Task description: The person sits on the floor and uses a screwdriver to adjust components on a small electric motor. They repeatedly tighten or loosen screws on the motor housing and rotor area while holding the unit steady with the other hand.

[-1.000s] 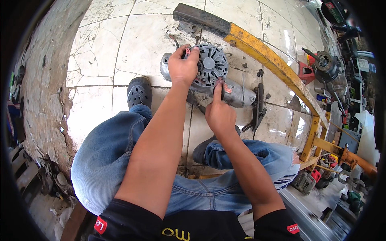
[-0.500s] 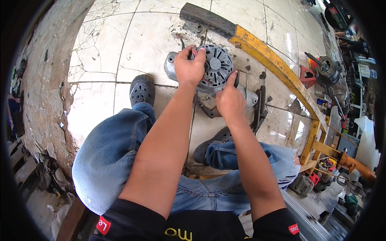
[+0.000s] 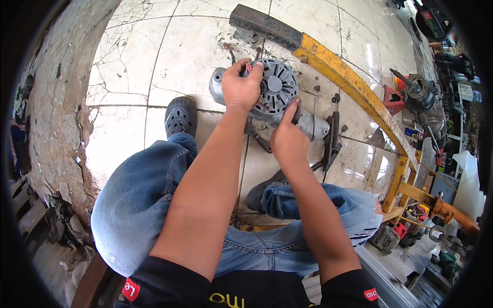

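A round grey vented motor [image 3: 275, 83], with slots fanning out round its hub, rests on a silver metal casting [image 3: 308, 124] on the floor. My left hand [image 3: 242, 88] is closed on the motor's left edge, its thumb lying on the face next to a few red wires [image 3: 248, 67]. My right hand [image 3: 289, 137] stretches its index finger up to the motor's lower right rim. The other fingers of that hand are curled, and I see nothing in them.
A yellow metal frame leg [image 3: 354, 77] arcs from behind the motor to the right. Black rods [image 3: 334, 133] lie right of the casting. My shoes [image 3: 181, 117] flank the work. Tools, a red stand [image 3: 393, 98] and machine parts crowd the far right.
My right hand has slid down and left along the motor's rim, its fingers curling while the index finger stays out, baring more of the casting. My left hand keeps its hold.
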`<move>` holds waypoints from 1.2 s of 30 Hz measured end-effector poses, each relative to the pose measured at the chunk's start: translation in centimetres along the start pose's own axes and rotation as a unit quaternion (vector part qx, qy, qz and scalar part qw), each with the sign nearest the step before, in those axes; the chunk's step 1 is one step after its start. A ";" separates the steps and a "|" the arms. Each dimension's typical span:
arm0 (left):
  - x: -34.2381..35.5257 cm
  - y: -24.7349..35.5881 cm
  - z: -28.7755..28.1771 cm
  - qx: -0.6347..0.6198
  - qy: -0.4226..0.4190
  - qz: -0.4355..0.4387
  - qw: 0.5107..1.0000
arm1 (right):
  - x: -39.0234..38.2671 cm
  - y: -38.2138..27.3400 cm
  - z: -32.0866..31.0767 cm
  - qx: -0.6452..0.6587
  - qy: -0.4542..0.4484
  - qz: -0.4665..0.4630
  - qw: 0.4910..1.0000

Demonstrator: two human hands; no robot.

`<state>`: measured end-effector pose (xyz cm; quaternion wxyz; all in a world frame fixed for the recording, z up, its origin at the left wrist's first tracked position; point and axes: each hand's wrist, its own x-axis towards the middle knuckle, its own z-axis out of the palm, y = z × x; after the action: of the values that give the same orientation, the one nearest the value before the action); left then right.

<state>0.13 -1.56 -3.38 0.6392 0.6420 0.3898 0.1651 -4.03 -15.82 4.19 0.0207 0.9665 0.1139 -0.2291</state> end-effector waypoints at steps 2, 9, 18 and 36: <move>-0.7 0.3 0.4 0.010 0.015 0.010 1.000 | 1.4 1.3 -0.2 0.017 0.059 -0.011 0.998; 0.0 -0.2 -0.2 0.022 -0.012 0.009 1.000 | -0.3 0.5 0.8 -0.008 0.029 -0.017 0.999; -0.1 0.5 -0.1 0.002 -0.001 -0.001 1.000 | -0.5 0.3 0.6 0.016 0.010 -0.014 1.000; -1.1 -0.6 0.4 -0.001 0.047 0.019 0.999 | -1.5 -0.7 0.3 0.028 -0.035 0.000 0.999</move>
<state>-0.39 -2.68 -3.66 0.6174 0.6405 0.4070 0.2072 -5.64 -15.46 4.61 -0.0021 0.9581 0.1067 -0.2658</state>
